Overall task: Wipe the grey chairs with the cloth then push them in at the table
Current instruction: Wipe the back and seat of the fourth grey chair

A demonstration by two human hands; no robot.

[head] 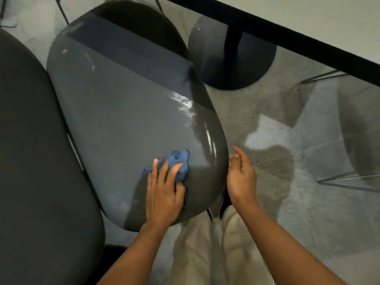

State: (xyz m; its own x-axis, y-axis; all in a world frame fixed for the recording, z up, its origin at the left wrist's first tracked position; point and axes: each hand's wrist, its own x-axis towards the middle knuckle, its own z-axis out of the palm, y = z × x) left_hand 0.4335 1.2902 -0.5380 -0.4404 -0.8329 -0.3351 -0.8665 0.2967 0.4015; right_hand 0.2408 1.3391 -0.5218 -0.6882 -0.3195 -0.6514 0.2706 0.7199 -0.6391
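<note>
The chair [123, 112] under my cloth is glossy grey with a darker band across it. My cloth [177, 164] is blue. The counter [308, 23] is white, edged in black, on a black base [232, 58]. The floor [277, 182] is speckled pale grey.

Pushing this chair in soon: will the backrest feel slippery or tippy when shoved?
Probably slick: the grey chair backrest shows wet streaks where the blue cloth passed. Likely light and tippy, given its thin wire legs.
</note>
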